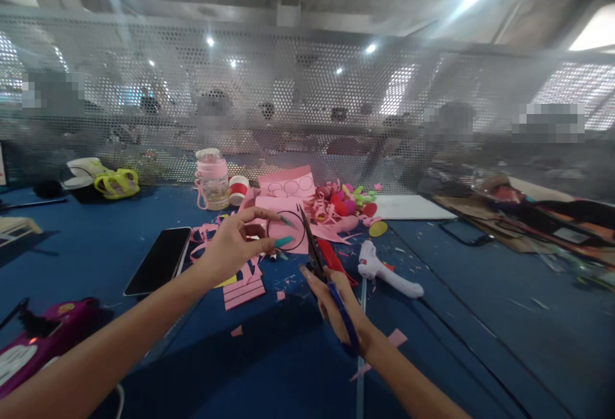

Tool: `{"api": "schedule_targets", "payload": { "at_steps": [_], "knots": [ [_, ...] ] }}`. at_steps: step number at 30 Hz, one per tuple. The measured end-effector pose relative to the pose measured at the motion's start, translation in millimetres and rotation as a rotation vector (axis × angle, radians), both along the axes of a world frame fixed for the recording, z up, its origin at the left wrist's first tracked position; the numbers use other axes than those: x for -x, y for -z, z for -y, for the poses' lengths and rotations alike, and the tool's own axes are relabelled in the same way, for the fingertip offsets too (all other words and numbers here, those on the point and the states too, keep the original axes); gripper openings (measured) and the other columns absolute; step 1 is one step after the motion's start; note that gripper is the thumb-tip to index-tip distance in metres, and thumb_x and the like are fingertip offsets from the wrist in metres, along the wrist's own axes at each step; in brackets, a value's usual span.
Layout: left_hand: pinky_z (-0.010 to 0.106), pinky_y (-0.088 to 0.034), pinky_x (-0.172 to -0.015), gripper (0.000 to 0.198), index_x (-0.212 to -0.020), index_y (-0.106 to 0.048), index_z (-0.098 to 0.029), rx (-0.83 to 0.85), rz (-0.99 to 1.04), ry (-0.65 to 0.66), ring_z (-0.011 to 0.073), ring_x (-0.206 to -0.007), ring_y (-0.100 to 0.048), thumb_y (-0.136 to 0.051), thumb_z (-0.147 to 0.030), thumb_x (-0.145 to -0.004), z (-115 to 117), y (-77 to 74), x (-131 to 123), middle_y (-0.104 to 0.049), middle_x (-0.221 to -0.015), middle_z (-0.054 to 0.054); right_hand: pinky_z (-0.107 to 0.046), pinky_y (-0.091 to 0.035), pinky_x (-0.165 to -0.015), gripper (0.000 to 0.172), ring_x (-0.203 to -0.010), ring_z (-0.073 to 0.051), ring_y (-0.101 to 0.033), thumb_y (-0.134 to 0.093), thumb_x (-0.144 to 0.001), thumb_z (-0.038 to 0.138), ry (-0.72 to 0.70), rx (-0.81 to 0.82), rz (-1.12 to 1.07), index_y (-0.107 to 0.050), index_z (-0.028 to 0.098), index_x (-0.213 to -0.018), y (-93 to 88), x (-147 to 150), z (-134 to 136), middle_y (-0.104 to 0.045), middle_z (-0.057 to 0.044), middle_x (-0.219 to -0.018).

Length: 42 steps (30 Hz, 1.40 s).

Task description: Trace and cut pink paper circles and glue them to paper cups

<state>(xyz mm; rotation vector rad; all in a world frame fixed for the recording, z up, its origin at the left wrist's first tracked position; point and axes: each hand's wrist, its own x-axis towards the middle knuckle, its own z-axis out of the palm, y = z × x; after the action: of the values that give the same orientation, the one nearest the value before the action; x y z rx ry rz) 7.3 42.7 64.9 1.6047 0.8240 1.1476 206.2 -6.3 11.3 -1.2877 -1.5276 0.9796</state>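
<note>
My left hand (246,238), with long teal nails, pinches a piece of pink paper (296,244) that has a black circle drawn on it. In my right hand (336,303) are scissors (344,316) with dark blades and blue handles. The blades point up and away at the right edge of the pink paper; whether they touch it I cannot tell. Below my left hand lies a pink strip sheet (244,293) with black lines. Just beyond the hands is a pink sheet (307,183) with several drawn circles, beside a pile of pink scraps and coloured pieces (343,204).
A white glue gun (391,278) lies right of my right hand, its cord running toward me. A phone (161,259) lies at left, near a purple device (57,332). A bottle (212,182) and a red-white cup (238,190) stand behind. A perforated metal screen (307,105) closes the far side.
</note>
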Motion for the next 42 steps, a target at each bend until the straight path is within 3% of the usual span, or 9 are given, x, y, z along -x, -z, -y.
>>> {"api": "schedule_targets", "payload": {
  "at_steps": [9,17,25,36,42],
  "knots": [
    [0.023,-0.056,-0.061,0.032,-0.098,-0.059,-0.016,-0.06,0.032,-0.026,0.0105,-0.068,-0.061,-0.072,-0.023,-0.07,0.0,-0.5,-1.3,-0.063,-0.086,0.002,-0.023,-0.026,-0.039,0.047,-0.041,-0.008,-0.033,-0.052,-0.075,0.063,-0.002,-0.001,0.006,-0.054,0.017,-0.066,-0.4,2.0,1.0,-0.031,0.007,-0.043],
    [0.023,-0.055,-0.058,0.032,-0.099,-0.059,-0.016,-0.058,0.011,-0.026,0.012,-0.066,-0.062,-0.072,-0.025,-0.07,0.9,-1.5,-2.3,-0.062,-0.077,0.001,-0.023,-0.025,-0.039,0.05,-0.041,-0.009,-0.034,-0.051,-0.073,0.066,-0.022,0.01,0.027,-0.05,0.018,-0.063,-0.5,0.4,-1.3,-0.03,0.007,-0.042],
    [0.024,-0.056,-0.06,0.032,-0.098,-0.059,-0.017,-0.047,0.038,-0.016,0.0109,-0.068,-0.062,-0.072,-0.028,-0.071,1.7,-3.7,-2.2,-0.061,-0.092,0.003,-0.022,-0.025,-0.037,0.044,-0.038,-0.008,-0.033,-0.051,-0.076,0.061,-0.006,0.029,0.006,-0.045,0.02,-0.062,-3.0,3.7,2.1,-0.028,0.008,-0.04],
    [0.026,-0.057,-0.059,0.03,-0.098,-0.06,-0.016,-0.053,0.004,0.016,0.0117,-0.063,-0.062,-0.07,-0.028,-0.073,2.0,-3.3,-0.4,-0.064,-0.081,0.002,-0.022,-0.03,-0.037,0.047,-0.036,-0.008,-0.036,-0.049,-0.075,0.064,-0.083,0.03,0.018,-0.05,0.018,-0.068,-2.2,0.6,-1.0,-0.032,0.008,-0.042],
    [0.024,-0.057,-0.057,0.03,-0.097,-0.06,-0.016,-0.036,0.053,0.041,0.01,-0.065,-0.061,-0.072,-0.024,-0.071,3.8,-6.1,-1.8,-0.064,-0.09,0.004,-0.021,-0.028,-0.036,0.046,-0.036,-0.007,-0.034,-0.052,-0.073,0.064,-0.019,0.045,-0.033,-0.049,0.018,-0.07,-0.5,3.2,1.8,-0.028,0.009,-0.043]
  ]
}}
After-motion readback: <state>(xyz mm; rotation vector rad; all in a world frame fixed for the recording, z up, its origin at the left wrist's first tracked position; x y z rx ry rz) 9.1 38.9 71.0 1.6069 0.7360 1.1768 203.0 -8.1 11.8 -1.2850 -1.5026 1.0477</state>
